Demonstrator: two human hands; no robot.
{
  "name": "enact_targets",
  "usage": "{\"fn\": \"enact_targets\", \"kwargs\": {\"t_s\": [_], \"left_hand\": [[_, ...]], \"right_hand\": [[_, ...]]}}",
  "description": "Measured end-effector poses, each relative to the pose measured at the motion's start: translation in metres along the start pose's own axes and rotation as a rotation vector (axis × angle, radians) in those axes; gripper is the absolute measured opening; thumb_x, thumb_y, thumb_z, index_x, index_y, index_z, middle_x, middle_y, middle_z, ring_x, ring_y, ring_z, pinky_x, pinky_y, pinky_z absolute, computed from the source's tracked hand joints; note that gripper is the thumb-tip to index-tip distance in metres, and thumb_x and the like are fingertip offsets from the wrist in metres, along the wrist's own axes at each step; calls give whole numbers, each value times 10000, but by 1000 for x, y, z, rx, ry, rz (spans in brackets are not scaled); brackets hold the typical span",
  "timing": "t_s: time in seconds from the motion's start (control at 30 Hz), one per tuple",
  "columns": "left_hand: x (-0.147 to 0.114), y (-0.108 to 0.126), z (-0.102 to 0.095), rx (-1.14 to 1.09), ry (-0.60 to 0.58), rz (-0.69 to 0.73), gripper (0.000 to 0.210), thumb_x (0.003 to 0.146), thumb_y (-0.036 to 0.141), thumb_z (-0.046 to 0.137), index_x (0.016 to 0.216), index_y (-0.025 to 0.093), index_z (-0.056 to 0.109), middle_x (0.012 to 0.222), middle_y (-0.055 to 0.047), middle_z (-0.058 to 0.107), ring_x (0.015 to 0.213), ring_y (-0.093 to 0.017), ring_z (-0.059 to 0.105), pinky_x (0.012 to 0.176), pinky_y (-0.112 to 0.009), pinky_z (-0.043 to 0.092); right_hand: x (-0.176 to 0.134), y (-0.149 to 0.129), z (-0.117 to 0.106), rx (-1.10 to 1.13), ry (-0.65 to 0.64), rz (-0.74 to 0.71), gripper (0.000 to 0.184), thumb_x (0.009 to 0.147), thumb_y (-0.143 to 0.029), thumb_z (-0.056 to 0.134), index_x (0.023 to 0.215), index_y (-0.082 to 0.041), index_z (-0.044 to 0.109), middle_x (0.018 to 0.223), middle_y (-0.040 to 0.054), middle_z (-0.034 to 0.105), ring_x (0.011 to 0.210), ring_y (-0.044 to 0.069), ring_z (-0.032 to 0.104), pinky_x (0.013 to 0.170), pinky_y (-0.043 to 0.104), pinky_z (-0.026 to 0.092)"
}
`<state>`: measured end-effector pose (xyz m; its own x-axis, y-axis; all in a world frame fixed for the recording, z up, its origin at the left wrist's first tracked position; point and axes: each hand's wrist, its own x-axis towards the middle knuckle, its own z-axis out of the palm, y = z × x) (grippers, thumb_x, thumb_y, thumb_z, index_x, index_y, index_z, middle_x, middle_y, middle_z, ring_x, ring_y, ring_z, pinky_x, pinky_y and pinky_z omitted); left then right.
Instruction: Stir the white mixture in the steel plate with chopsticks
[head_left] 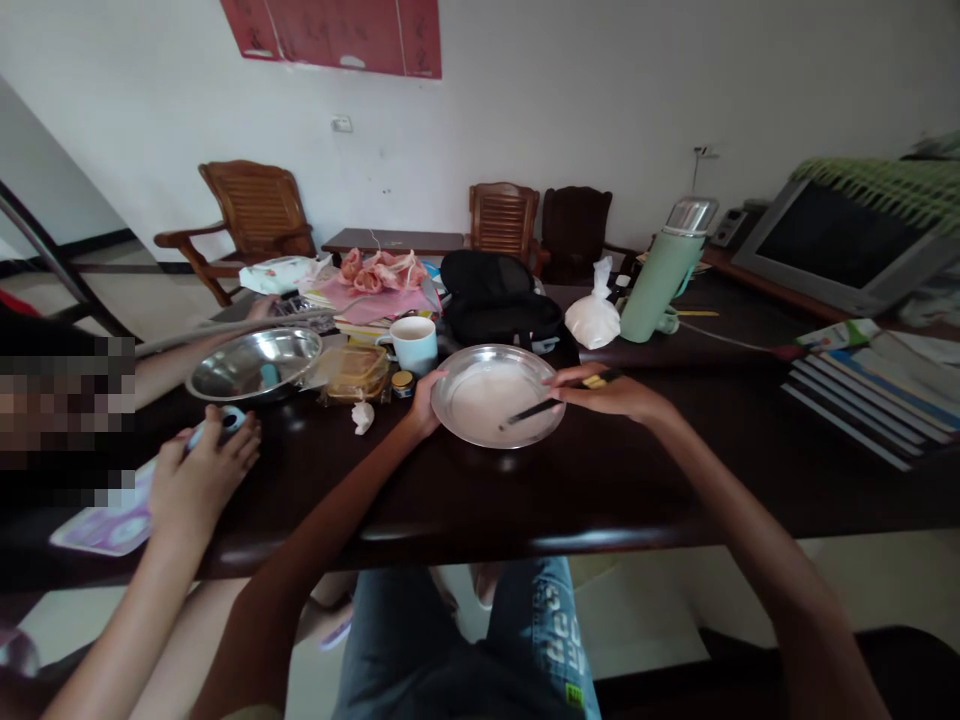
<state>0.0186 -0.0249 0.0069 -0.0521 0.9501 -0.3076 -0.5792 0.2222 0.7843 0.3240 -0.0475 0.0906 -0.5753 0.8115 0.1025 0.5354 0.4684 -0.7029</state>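
Observation:
A round metal dish (491, 438) sits on the dark table in front of me, with a whitish substance (484, 395) spread over its bottom. My left hand (427, 402) grips the dish's left rim. In my right hand (600, 394) is a pair of dark chopsticks (531, 411), slanting over the dish with their tips low near the whitish substance; whether they touch it I cannot tell. Yellow ends of the chopsticks show by my knuckles. Left of the dish are a small jar (403, 384), a light mug (414, 345) and a crumpled white bag (363, 418).
Another person's hand (206, 470) rests on a light blue object at the left, by a metal basin (255, 365). Beyond the dish are a black bag (495, 300), a tied bag of white powder (594, 318) and a green thermos (664, 280). Books (870, 400) are stacked at right.

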Motion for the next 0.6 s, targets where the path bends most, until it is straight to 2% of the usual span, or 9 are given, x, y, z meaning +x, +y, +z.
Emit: {"fn": "enact_targets", "kwargs": {"t_s": [0.13, 0.23, 0.3, 0.37, 0.47, 0.6], "left_hand": [[-5, 3, 3, 0, 0, 1, 154, 813, 253, 698, 881, 144, 783, 714, -42, 762, 685, -224, 697, 727, -306, 527], [-9, 4, 5, -1, -25, 4, 185, 877, 237, 639, 898, 121, 782, 738, -42, 773, 694, -215, 693, 742, -302, 534], [-10, 4, 6, -3, -13, 8, 171, 884, 238, 639, 859, 127, 767, 689, -33, 749, 657, -197, 669, 725, -294, 532], [-10, 4, 6, -5, 11, 9, 142, 867, 238, 668, 819, 137, 755, 652, -27, 726, 629, -184, 650, 706, -284, 527], [-11, 4, 7, -1, 22, 11, 121, 847, 223, 695, 851, 134, 776, 695, -32, 748, 680, -199, 685, 706, -281, 528], [-12, 5, 8, 6, 25, -1, 173, 885, 201, 636, 838, 124, 784, 657, -31, 734, 722, -221, 707, 700, -283, 524]], "right_hand": [[2, 3, -2, -14, 59, -21, 291, 931, -468, 642, 917, -221, 794, 913, 66, 834, 910, 272, 763, 836, 392, 588], [0, 3, -6, -5, 25, -28, 313, 932, -509, 657, 935, -233, 804, 915, 64, 839, 910, 268, 766, 833, 383, 593], [2, 2, -4, 20, -14, -17, 319, 916, -520, 674, 958, -236, 814, 967, 69, 848, 942, 273, 768, 835, 379, 598], [3, 0, -1, 17, 13, -30, 330, 913, -512, 659, 942, -221, 811, 988, 78, 845, 962, 280, 765, 858, 392, 598], [0, -1, 5, -33, 71, -80, 314, 933, -485, 638, 930, -219, 805, 960, 66, 838, 936, 273, 764, 873, 399, 597], [0, -3, 11, 15, 30, -38, 274, 925, -460, 663, 977, -240, 817, 1003, 72, 854, 949, 280, 782, 863, 390, 612]]}}
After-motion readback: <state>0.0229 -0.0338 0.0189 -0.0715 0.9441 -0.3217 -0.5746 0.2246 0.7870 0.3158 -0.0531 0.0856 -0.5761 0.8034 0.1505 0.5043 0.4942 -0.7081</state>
